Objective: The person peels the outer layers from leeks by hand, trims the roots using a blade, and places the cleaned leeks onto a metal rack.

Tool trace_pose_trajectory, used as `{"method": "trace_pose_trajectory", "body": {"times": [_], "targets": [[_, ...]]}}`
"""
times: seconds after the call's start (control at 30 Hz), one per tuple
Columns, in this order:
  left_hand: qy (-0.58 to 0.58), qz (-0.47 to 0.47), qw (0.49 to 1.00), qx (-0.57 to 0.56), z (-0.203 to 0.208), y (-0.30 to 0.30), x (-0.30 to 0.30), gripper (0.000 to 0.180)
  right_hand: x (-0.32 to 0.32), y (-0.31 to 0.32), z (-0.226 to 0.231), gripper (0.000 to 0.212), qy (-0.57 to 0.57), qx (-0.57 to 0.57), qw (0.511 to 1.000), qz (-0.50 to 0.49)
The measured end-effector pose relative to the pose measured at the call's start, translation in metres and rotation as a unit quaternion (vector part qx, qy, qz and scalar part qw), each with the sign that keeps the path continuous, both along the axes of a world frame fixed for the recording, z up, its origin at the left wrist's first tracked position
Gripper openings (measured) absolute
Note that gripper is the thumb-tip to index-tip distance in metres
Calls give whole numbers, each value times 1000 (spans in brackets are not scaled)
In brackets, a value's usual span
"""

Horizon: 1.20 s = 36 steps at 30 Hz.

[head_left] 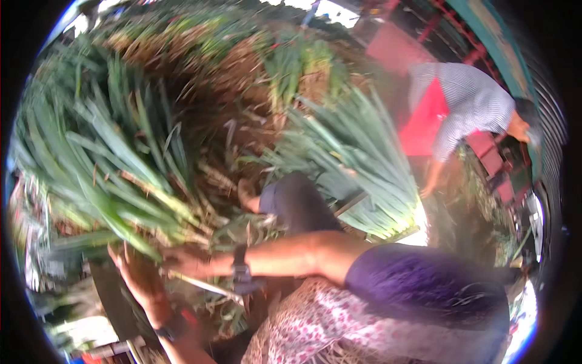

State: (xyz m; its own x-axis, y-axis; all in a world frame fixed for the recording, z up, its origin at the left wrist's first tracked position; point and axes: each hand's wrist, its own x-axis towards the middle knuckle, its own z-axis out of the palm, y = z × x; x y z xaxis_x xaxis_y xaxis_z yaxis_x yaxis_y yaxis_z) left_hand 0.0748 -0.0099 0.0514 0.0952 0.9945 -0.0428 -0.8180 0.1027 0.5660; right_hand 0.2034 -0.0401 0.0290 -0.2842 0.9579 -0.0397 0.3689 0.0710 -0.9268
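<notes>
"Head view: what is largest?"
"It is the heap of long, flat, green leafy stalks (109, 164), at left."
"And smaller?"
"One pale-ended bundle of green stalks (364, 164), at right of centre."
"How is each grip?"
"Left hand (139, 280) is spread wide, near the heap's lower leaves; right hand (189, 262), beside it, is blurred: its grip I cannot tell."

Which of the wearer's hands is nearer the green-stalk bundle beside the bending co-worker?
Right. The right hand is left of the green-stalk bundle, apart from it; the left hand is farther left and lower in view.
</notes>
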Motion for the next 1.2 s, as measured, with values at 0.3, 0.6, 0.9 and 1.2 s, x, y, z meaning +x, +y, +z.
{"method": "trace_pose_trajectory", "body": {"times": [0.3,0.6,0.9,1.2], "targets": [[-20,-114,993,24,-42,23,-6,35,7,33,-9,27,243,-79,967,-18],[52,54,997,-9,-41,18,-30,19,-20,5,10,25,-18,154,988,18],[-90,55,992,67,-11,10,-76,24,164,-78,-174,27,-203,-303,913,-183],[-97,30,991,88,-41,7,-72,26,-33,5,5,37,35,92,992,81]]}}
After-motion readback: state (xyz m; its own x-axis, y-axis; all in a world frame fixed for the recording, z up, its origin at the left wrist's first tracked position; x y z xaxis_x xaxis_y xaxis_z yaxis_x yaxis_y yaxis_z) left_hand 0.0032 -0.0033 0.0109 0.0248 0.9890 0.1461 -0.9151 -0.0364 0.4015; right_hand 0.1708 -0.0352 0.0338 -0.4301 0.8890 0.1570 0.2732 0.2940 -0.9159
